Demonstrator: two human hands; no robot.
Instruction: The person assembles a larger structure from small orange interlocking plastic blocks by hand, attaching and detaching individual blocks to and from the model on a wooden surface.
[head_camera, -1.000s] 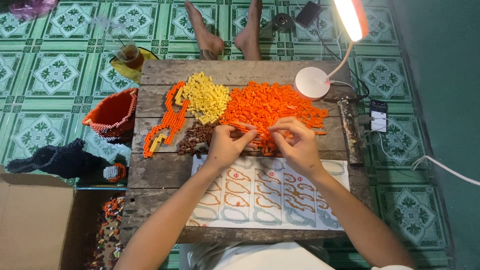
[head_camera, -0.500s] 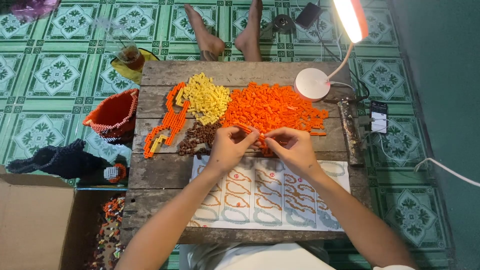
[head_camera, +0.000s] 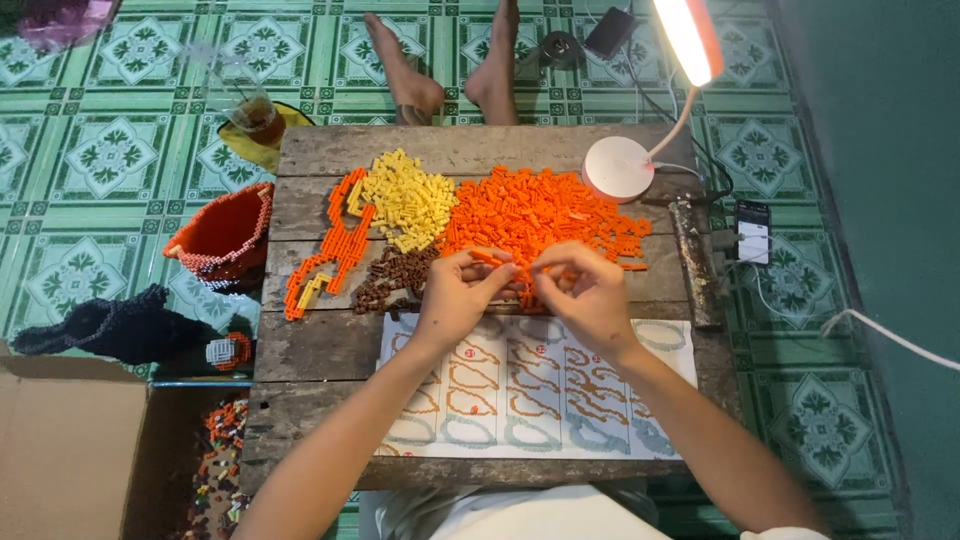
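Not much in the way of packaging here. There's an open brown cardboard box (head_camera: 60, 450) on the floor at the bottom left, just beside the wooden table, with a jumble of small coloured bits spilling along its right side. A phone (head_camera: 753, 231) lies on the floor right of the table, dark slab with its screen lit, too small to make out. On the table itself sits a white printed sheet (head_camera: 560, 395), rectangular, covered in rows of orange and grey outline shapes with little red marks; both forearms lie across it.
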